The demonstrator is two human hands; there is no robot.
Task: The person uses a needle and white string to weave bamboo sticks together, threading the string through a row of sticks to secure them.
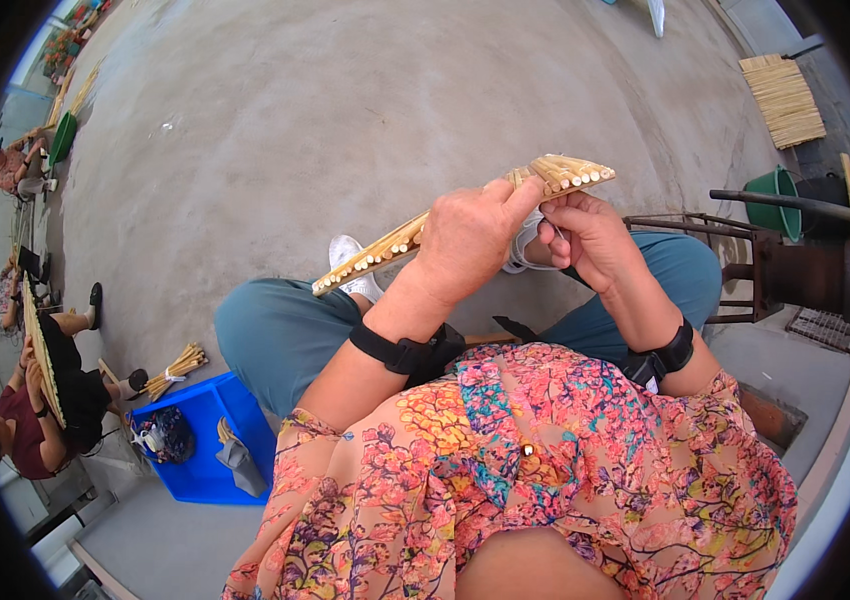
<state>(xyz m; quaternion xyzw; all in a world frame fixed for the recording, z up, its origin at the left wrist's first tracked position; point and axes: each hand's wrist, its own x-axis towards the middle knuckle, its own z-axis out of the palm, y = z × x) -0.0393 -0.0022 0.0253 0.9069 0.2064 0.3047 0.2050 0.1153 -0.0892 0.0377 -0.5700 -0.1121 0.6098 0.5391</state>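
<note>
A mat of pale reed-like stalks [375, 252] is held up in front of my knees, seen almost edge-on with the round cut ends toward me. It slants upward from my left knee to the right. My left hand [470, 240] is closed round its middle, back of the hand up, and hides part of the stalks. Just under the mat's right part, my right hand [593, 240] is closed in a pinch with its fingertips close to the stalk ends. Whatever it pinches is too small to make out. White shoes [350, 262] show beneath the mat.
To my left stands a blue bin [195, 480] with bags inside, beside a tied bundle of stalks [177, 372]. A person in dark red [37, 440] holds another mat farther left. At right are a metal stand [755, 265], a green bucket [773, 200] and a stalk mat [783, 100].
</note>
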